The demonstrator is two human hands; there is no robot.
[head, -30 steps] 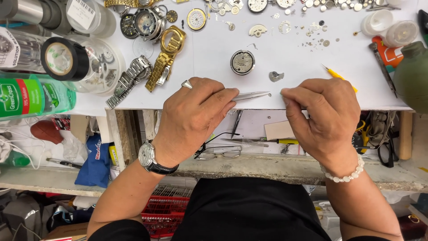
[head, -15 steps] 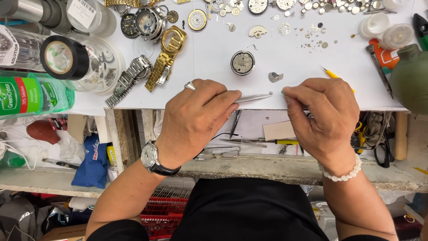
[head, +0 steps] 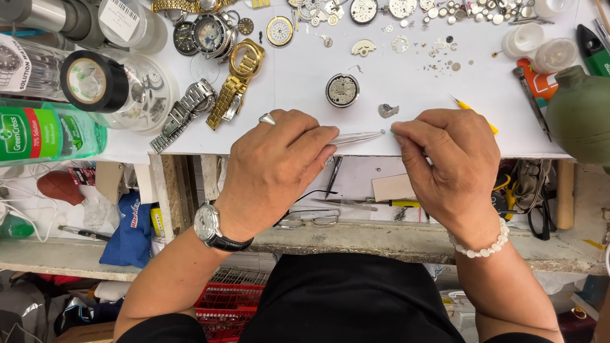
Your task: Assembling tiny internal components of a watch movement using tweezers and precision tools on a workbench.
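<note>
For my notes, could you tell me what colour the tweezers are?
Silver metal tweezers, held in the left hand; head view.

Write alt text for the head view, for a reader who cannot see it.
A left hand holds metal tweezers, tips pointing at the right hand, over a white work mat strewn with watch parts, a round movement and a gold watch.

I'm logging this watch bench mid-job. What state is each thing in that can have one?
Left hand: closed around the tweezers.
Tweezers: held level, tips pointing at the right hand's fingertips.
Right hand: fingertips pinched together; what they hold is too small to tell.
Round watch movement: uncased, lying flat.
Gold watch: lying on the sheet, untouched.
</note>
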